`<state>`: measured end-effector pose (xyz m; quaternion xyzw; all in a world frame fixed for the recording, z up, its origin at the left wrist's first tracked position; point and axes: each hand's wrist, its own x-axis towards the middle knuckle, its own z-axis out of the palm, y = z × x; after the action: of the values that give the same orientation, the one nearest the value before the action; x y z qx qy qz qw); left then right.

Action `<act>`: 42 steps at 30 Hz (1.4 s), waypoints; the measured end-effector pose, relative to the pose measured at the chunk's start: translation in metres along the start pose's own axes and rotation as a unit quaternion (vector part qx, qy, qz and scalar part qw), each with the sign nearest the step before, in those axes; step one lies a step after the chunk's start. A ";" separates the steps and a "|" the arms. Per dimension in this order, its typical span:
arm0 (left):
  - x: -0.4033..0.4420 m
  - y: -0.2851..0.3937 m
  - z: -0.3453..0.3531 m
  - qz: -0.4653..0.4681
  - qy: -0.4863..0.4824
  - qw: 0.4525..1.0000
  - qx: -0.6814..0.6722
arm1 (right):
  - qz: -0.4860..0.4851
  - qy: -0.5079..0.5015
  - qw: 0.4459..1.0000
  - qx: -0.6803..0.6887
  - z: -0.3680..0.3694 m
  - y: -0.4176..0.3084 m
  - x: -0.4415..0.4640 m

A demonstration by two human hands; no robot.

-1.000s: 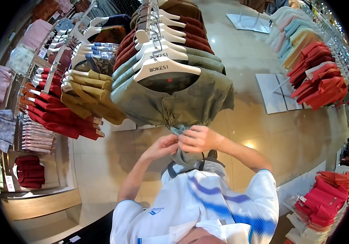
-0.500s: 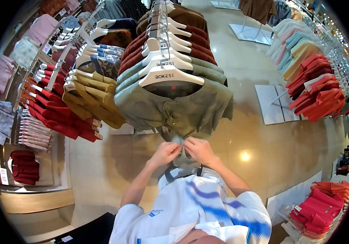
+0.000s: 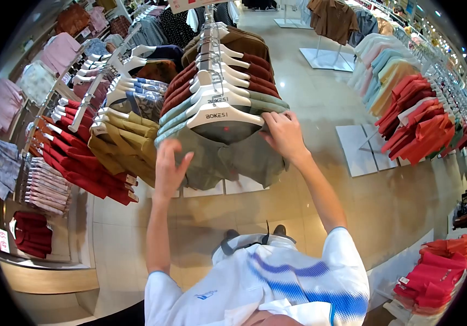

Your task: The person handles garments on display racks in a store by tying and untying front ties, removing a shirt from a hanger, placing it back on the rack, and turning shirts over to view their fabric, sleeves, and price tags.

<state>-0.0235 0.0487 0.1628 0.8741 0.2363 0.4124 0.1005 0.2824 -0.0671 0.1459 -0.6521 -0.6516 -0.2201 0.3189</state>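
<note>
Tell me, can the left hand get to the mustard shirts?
Probably yes: the left hand looks open and is close beside the mustard shirts, with nothing I can see blocking the way.

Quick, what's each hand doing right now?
Left hand: open, thumb spread, by the front green top; contact can't be told.
Right hand: fingers closed on that top's shoulder, beside the hanger.

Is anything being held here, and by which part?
The right hand pinches the front grey-green top at its shoulder, beside the end of the white hanger. The left hand, thumb spread, nears the other shoulder; contact unclear.
</note>
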 end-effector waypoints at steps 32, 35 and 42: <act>-0.097 0.042 -0.152 -0.104 -0.018 0.990 0.097 | 0.238 -0.242 0.810 0.479 -0.027 -0.014 -0.203; -0.120 0.042 -0.168 -0.151 -0.023 0.986 0.074 | 0.305 -0.246 0.788 0.474 -0.008 0.007 -0.230; -0.156 0.054 -0.182 -0.159 -0.047 0.983 0.077 | 0.337 -0.303 0.647 0.613 0.031 0.020 -0.234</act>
<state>-0.2304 -0.0791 0.1943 0.8488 0.3984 0.3306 0.1075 0.2856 -0.2107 -0.0425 -0.5127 -0.4331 0.5622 0.4832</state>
